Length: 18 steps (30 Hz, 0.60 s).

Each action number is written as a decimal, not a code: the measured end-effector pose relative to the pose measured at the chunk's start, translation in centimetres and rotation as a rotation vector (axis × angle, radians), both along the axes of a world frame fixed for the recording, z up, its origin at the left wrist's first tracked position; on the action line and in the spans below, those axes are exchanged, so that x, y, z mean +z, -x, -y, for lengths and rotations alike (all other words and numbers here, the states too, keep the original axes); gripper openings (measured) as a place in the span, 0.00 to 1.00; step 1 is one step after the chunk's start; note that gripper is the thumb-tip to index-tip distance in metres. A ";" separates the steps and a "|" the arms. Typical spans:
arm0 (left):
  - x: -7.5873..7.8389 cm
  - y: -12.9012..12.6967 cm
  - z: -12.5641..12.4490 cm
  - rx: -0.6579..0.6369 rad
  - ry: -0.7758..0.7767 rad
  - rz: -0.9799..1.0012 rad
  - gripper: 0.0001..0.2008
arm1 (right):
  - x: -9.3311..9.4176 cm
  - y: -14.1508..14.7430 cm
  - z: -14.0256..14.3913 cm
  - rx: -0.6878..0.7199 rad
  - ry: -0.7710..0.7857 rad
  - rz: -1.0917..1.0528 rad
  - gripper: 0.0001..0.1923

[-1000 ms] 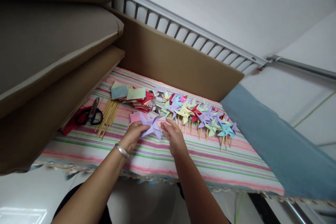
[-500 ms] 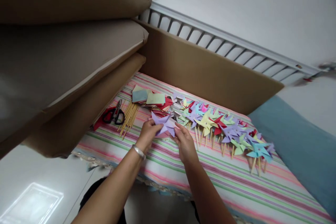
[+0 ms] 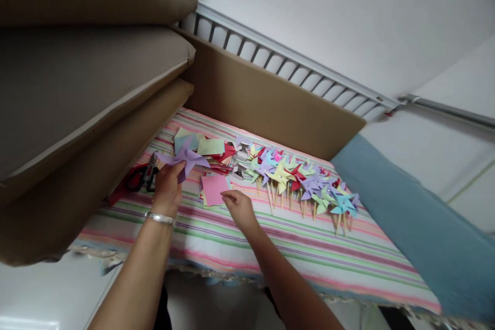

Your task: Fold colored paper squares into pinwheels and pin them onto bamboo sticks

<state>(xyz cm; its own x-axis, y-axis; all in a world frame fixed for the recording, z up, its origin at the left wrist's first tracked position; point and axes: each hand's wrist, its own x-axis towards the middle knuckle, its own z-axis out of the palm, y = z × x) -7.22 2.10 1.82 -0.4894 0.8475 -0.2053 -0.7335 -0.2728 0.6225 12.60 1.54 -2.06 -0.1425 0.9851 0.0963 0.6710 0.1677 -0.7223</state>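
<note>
Half a second ago both hands met at the purple pinwheel in front of the person; now they have parted. The left hand (image 3: 167, 189), a silver bracelet (image 3: 160, 218) on its wrist, has carried the purple pinwheel (image 3: 184, 159) up and out to the left and pinches it between thumb and fingers, raised above the striped cloth. The right hand (image 3: 238, 207) has let go of it and lies low on the cloth, its fingertips touching the near right corner of a pink paper square (image 3: 214, 188) that was hidden under the pinwheel before; whether it grips the sheet or only presses it I cannot tell.

Just beyond the left hand, partly hidden behind it, lie black-handled scissors (image 3: 142, 178) on something red. Beyond the pink square sits a stack of coloured paper squares (image 3: 204, 148). To the right of the right hand and a little farther off, a row of finished pinwheels on wooden sticks (image 3: 301, 178) stretches away across the surface (image 3: 294, 252), which is covered in pink, green and purple stripes.

Left of the left hand rise brown cushions (image 3: 77, 87). Behind the surface stands a cardboard sheet (image 3: 266, 100), then a white railing (image 3: 294, 69) against a white wall. Far to the right lies a blue cloth (image 3: 410, 221).
</note>
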 end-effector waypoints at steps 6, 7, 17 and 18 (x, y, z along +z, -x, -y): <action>0.3 -1.9 -0.1 -0.030 0.014 0.071 0.08 | 1.5 -6.1 -3.1 -0.119 -0.013 0.325 0.13; 0.5 -2.2 -0.2 -0.038 0.007 0.067 0.08 | 1.7 -6.3 -3.8 -0.123 -0.010 0.373 0.14; -0.3 -5.0 -1.5 -0.194 0.054 -0.016 0.07 | 3.2 -2.6 -12.2 -0.111 0.139 0.748 0.13; -0.4 -5.3 -1.6 -0.213 0.072 -0.022 0.06 | 3.2 -2.4 -12.8 -0.114 0.167 0.766 0.14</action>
